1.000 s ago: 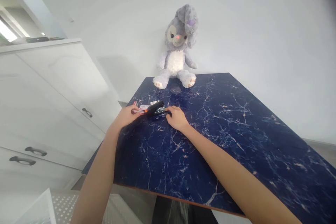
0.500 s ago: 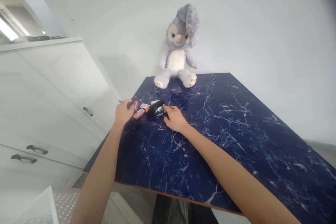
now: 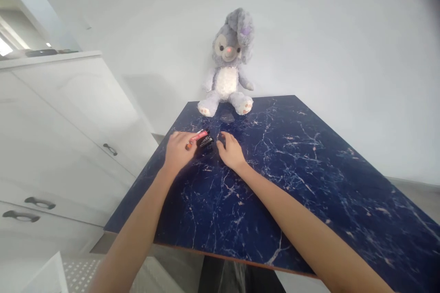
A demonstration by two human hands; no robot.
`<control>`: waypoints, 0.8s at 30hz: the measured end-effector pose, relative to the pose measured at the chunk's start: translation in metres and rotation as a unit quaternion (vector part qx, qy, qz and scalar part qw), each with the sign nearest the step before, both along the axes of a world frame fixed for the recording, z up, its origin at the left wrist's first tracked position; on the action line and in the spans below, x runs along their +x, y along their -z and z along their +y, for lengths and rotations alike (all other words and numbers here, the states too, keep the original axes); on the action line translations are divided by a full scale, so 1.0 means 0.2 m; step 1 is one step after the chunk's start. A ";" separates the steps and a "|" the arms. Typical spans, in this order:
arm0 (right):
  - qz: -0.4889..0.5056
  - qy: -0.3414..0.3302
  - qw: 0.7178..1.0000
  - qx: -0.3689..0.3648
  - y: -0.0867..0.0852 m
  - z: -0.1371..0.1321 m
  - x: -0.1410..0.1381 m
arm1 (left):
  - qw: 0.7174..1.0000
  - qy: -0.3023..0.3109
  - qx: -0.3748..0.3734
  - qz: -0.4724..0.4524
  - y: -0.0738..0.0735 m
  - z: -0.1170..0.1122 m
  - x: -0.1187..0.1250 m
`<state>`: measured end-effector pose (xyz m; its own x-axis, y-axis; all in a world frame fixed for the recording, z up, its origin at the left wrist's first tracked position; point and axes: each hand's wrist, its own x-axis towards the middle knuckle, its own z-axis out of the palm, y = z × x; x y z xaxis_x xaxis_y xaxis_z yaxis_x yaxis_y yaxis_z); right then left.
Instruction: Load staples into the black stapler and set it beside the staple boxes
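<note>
While the left hand (image 3: 178,151) grips a small red packet (image 3: 200,136) over the black stapler (image 3: 205,141), the right hand (image 3: 231,152) rests relaxed, empty, mid-frame on the blue marbled worktop (image 3: 309,183).

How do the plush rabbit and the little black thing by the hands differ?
The plush rabbit is grey and white, soft and furry; the black stapler is dark and hard-looking. The rabbit sits upright against the wall at the table's far edge, untouched; the stapler lies flat between the left hand and right hand. The rabbit is much bigger. Both rest on the blue marbled table.

Navy white-veined marble table (image 3: 275,183); grey-and-white plush rabbit (image 3: 227,66).
</note>
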<state>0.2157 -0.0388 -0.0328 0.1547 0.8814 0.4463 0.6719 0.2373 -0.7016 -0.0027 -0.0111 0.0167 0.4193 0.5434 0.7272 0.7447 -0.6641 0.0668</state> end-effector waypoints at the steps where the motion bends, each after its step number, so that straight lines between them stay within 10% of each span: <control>1: 0.017 0.006 1.000 -0.005 0.00 0.01 0.01 | 0.999 0.027 -0.006 0.035 0.01 -0.02 0.04; 5: 0.022 -0.003 0.999 -0.026 -0.01 0.00 0.01 | 0.994 0.073 -0.034 0.071 0.03 -0.06 0.11; 12: -0.052 -0.087 0.993 -0.056 -0.06 -0.05 -0.01 | 0.993 -0.066 -0.085 -0.039 0.05 0.05 -0.03; 24: -0.062 -0.167 0.983 -0.055 -0.07 -0.07 -0.02 | 0.983 -0.077 -0.118 -0.116 0.08 0.09 -0.06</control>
<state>0.2117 -0.0522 -0.0181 -0.2005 0.9177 0.3429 0.6515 0.3863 -0.6529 -0.0153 0.0076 0.0005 0.1566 0.7522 0.6401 0.7822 -0.4902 0.3846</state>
